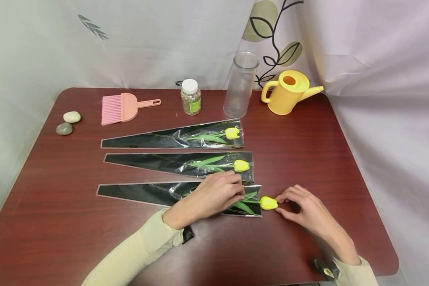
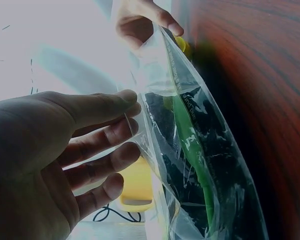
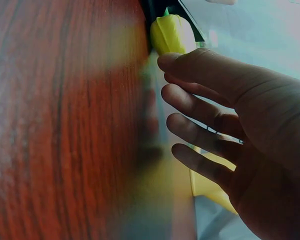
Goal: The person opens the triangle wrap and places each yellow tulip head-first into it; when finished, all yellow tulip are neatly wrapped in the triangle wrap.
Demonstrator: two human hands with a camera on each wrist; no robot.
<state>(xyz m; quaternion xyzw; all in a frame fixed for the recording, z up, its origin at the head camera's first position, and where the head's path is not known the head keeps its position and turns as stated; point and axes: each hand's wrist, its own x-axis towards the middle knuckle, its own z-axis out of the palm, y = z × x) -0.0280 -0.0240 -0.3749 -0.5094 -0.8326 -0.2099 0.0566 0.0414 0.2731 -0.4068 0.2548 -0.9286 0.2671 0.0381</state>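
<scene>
The nearest of the flower sleeves [image 1: 136,192], clear film over black with a pale edge, lies under my left hand [image 1: 218,194]. In the left wrist view my left thumb and forefinger pinch the clear film [image 2: 140,122] and lift it off the black backing. A yellow tulip [image 1: 268,203] has its stem and green leaves inside this sleeve, its head just beyond the wide end. At the tip of the bloom, my right hand [image 1: 307,210] holds it between thumb and forefinger; the other fingers are loosely bent in the right wrist view.
Behind lie two more sleeves [image 1: 139,143], each with a yellow tulip [image 1: 241,165]. Along the back stand a pink brush [image 1: 128,107], a white-capped jar of pebbles [image 1: 191,99], a tall clear vase [image 1: 240,87] and a yellow watering can [image 1: 286,95]. Two stones [image 1: 72,116] lie left.
</scene>
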